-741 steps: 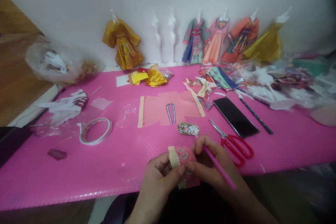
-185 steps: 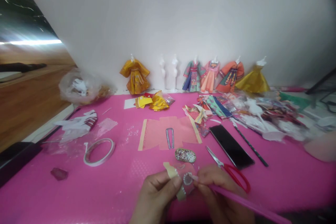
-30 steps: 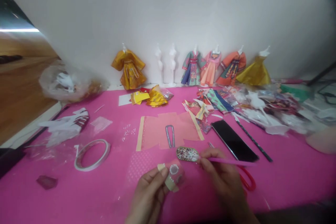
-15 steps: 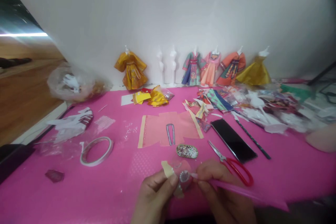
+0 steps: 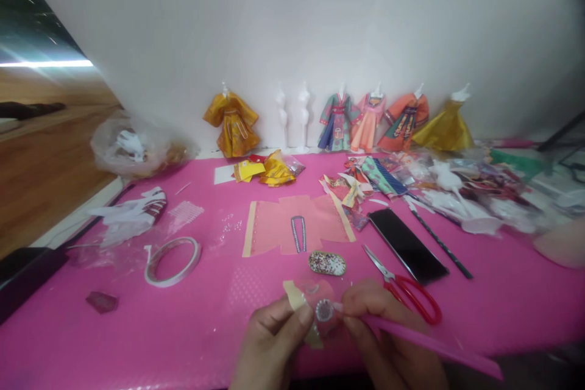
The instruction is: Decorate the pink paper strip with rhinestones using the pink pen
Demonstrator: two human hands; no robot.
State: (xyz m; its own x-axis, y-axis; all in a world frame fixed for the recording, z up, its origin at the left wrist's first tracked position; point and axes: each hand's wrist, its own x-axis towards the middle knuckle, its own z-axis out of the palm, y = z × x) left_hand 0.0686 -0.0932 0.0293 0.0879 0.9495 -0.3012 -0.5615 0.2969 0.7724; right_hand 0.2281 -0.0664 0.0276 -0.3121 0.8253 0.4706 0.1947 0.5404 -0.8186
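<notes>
One hand (left) (image 5: 275, 336): pinching a pink-and-cream fabric piece (image 5: 314, 296) over the surface (image 5: 183, 341), by its near edge.
Other hand (right) (image 5: 386, 326): gripping a pink pen-like stick (image 5: 434, 343), tip by the fabric's beaded motif (image 5: 324, 310).
Scissors (image 5: 388, 277): just beyond this hand.
Phone (image 5: 406, 245): toward the surface's right edge.

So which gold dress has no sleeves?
The gold dress at the right end: bare white shoulders show above it. The gold dress at the left end has wide sleeves.
</notes>
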